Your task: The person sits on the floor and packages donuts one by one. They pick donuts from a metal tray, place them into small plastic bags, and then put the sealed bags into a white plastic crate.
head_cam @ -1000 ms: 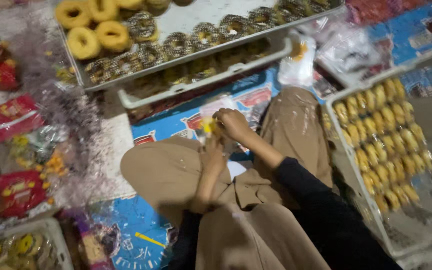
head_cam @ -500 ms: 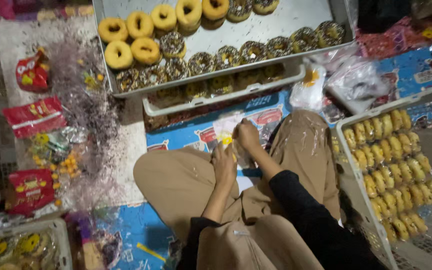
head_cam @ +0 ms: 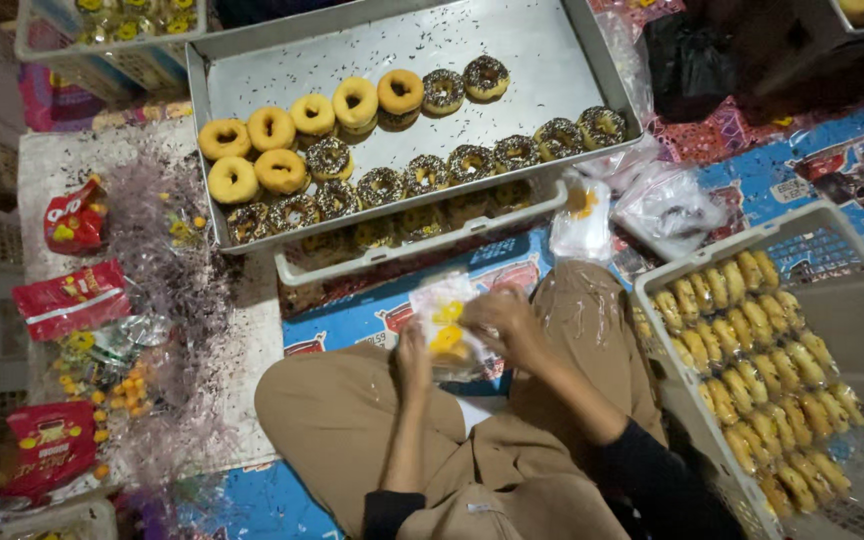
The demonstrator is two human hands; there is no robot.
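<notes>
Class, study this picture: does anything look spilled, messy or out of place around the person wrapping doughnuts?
Yes. Dark chocolate sprinkles lie scattered over the bare part of the grey metal tray, and pale streaks smear the tan trousers. Both hands hold a clear plastic-wrapped yellow doughnut.

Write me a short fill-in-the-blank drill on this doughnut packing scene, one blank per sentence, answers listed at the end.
1. Both the left hand and the right hand hold a clear plastic bag with a ____ doughnut inside.
2. The plain and sprinkled ring doughnuts lie on a flat ____ tray.
3. The white plastic crate of wrapped yellow pastries stands on the person's ____ side.

Missing words: yellow; metal; right
</notes>
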